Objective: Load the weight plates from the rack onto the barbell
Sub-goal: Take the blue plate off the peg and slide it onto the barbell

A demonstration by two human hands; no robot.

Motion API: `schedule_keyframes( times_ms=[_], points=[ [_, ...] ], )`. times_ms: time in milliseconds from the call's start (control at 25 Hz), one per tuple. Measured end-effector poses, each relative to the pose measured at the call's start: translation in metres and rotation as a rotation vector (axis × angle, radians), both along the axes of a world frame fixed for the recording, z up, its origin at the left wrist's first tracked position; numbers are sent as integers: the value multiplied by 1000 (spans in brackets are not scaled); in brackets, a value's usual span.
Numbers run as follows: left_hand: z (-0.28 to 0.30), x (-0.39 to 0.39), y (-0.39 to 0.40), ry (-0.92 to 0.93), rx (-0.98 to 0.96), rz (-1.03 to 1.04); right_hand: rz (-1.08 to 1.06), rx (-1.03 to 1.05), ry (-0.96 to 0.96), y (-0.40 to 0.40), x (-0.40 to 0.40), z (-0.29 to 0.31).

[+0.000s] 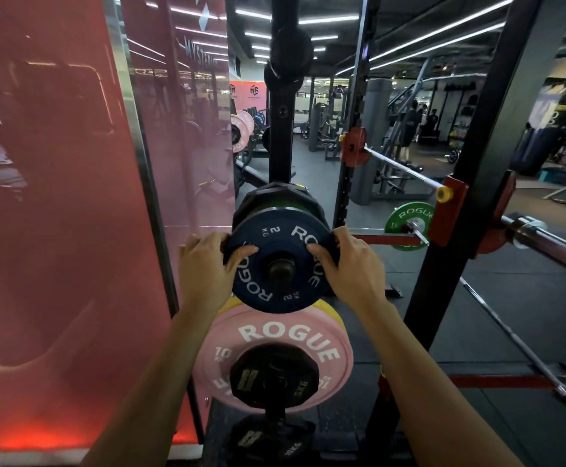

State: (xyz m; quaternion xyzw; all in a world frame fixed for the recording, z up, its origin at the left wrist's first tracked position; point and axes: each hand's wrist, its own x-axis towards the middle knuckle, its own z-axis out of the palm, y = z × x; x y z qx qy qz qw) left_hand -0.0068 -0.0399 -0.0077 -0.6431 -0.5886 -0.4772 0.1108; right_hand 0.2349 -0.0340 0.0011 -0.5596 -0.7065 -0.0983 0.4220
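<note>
A dark blue 2 kg Rogue plate (279, 235) sits at the front of a storage peg on the black rack upright (281, 143). My left hand (206, 261) grips its left rim and my right hand (349, 264) grips its right rim. Behind it on the same peg are black plates (275, 197). On the peg below hangs a pink 10 kg plate (275, 335) with a small black plate (273, 375) in front of it. The barbell's steel sleeve (551, 244) rests in the rack at the right.
A small green plate (406, 217) hangs on a peg by the right upright (460, 210). A second bar (406, 168) lies across the rack further back. A red glass wall (56, 197) stands close on the left. Another black plate (268, 439) sits at the bottom.
</note>
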Motion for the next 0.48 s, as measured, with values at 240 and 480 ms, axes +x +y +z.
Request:
schedule_keyframes(
  times_ms=[240, 480],
  points=[
    [10, 22, -76, 66, 73, 79, 86, 119, 20, -56, 21, -2],
    [32, 106, -128, 137, 169, 23, 37, 197, 76, -129, 108, 19]
  ],
)
